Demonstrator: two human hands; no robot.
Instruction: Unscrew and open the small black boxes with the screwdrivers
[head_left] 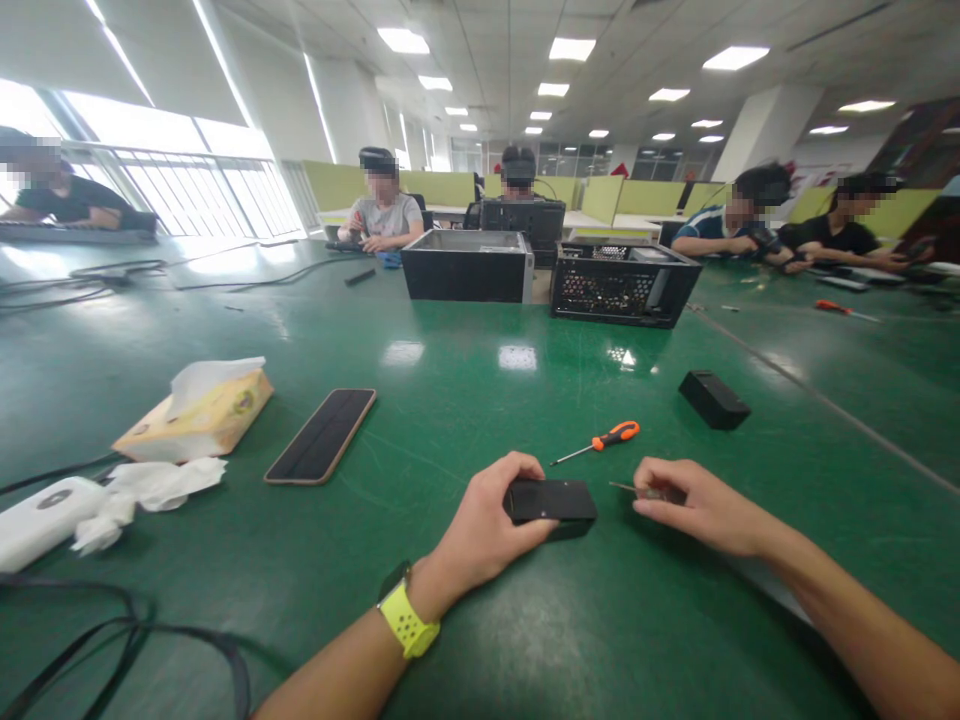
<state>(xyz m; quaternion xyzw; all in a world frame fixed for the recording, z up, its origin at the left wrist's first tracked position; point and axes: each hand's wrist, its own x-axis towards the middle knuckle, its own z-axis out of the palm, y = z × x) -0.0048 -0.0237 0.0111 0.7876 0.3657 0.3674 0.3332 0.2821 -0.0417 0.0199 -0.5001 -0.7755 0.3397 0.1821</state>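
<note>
Left hand clamped on flat black box, long axis left-right; right hand pinching thin tool.

Phone lies beside tissue box (crumpled tissue nearby).

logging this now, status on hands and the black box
Left hand gripping black box on table. Right hand pinching thin tool. Orange screwdriver lies just beyond, apart.
</note>
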